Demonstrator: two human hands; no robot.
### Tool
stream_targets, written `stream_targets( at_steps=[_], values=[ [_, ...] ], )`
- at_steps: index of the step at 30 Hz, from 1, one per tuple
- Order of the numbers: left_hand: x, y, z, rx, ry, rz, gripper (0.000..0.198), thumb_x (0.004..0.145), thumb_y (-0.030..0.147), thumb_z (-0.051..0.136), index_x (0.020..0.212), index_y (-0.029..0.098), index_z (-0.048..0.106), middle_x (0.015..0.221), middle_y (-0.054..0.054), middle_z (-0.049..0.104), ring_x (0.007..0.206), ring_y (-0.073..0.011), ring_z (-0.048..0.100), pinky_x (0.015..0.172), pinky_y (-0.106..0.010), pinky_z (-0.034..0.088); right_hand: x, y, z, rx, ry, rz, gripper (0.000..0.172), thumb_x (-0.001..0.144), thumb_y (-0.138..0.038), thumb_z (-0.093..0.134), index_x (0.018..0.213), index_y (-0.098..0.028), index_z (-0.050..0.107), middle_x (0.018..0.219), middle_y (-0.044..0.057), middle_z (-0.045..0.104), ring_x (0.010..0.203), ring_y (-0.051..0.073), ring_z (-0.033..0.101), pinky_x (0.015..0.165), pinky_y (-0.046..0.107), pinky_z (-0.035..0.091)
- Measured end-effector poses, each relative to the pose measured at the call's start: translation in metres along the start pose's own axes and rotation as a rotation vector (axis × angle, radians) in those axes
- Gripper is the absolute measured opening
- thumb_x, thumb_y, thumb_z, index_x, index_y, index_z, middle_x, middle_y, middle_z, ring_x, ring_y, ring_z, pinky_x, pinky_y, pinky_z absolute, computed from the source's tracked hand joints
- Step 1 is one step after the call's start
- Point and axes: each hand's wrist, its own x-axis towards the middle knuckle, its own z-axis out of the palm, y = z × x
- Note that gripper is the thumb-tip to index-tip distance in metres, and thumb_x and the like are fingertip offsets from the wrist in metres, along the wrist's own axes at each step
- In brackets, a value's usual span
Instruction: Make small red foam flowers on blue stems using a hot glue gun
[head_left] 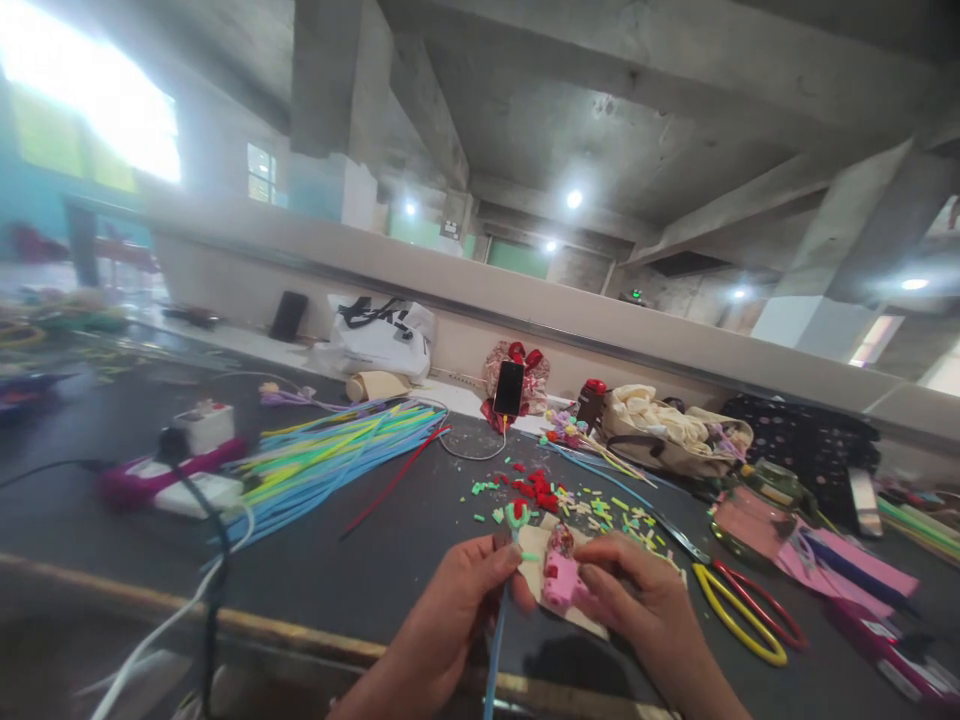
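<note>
Pink piece in right hand, left hand on stem, scissors beside

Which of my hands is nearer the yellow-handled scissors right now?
Right. The right hand, pinching the pink piece, sits just left of the scissors without touching them; the left hand, gripping the blue strip, is farther left.

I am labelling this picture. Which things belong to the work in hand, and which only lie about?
In hand: left hand, blue stick, right hand, pink piece.
Lying about, untouched: scissors, stick bundle, phone, scraps, cream bag.
</note>
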Motion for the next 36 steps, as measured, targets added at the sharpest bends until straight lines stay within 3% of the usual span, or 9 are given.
stream_targets(
  at_steps=[5,8,16,21,26,36],
  values=[
    [-0.006,0.0,0.009,0.05,-0.023,0.027,0.036,0.068,0.043,0.057,0.048,0.012,0.054,0.044,0.004,0.045,0.039,-0.0044,0.024,0.042,-0.02,0.012,0.013,-0.025,0.01,0.068,0.051,-0.288,0.007,0.075,-0.015,0.058,0.082,-0.018,0.061,0.073,0.003,0.062,0.067,0.014,0.058,0.061,0.023,0.045],
    [-0.008,0.001,0.01,0.06,-0.019,0.037,0.033,0.066,0.043,0.058,0.052,0.013,0.055,0.043,0.004,0.048,0.039,-0.0052,0.023,0.042,-0.021,0.012,0.017,-0.026,0.013,0.024,0.053,-0.358,0.008,0.075,-0.011,0.057,0.078,-0.018,0.06,0.074,0.005,0.064,0.069,0.014,0.059,0.063,0.023,0.046],
    [-0.007,0.0,0.01,0.089,-0.009,0.024,0.037,0.065,0.048,0.056,0.051,0.014,0.052,0.039,0.003,0.049,0.037,-0.005,0.023,0.04,-0.021,0.011,0.017,-0.02,0.015,-0.085,0.012,-0.341,0.005,0.078,-0.015,0.055,0.074,-0.019,0.056,0.067,0.002,0.062,0.064,0.013,0.057,0.057,0.023,0.043],
    [0.0,0.008,-0.002,0.174,-0.014,-0.057,0.024,0.066,0.039,0.056,0.06,0.016,0.052,0.033,0.005,0.051,0.027,-0.0044,0.022,0.034,-0.02,0.01,0.027,-0.02,-0.011,-0.101,-0.081,-0.309,0.008,0.081,-0.015,0.05,0.076,-0.019,0.055,0.073,0.003,0.061,0.067,0.012,0.056,0.06,0.023,0.043],
    [0.002,0.02,-0.01,0.398,-0.1,-0.105,0.023,0.065,0.036,0.056,0.061,0.013,0.057,0.03,0.004,0.053,0.026,-0.0039,0.026,0.034,-0.019,0.013,0.044,-0.031,-0.036,-0.118,-0.205,-0.387,0.01,0.083,-0.016,0.049,0.078,-0.018,0.057,0.075,0.003,0.062,0.073,0.012,0.056,0.066,0.023,0.043],
    [-0.003,0.021,-0.006,0.503,-0.178,-0.179,0.017,0.066,0.026,0.051,0.056,0.015,0.058,0.026,0.008,0.045,0.023,-0.0045,0.029,0.032,-0.019,0.016,0.053,-0.035,-0.032,-0.091,-0.416,-0.345,0.01,0.079,-0.018,0.055,0.075,-0.018,0.064,0.076,0.002,0.064,0.071,0.012,0.058,0.064,0.022,0.044]
  ],
)
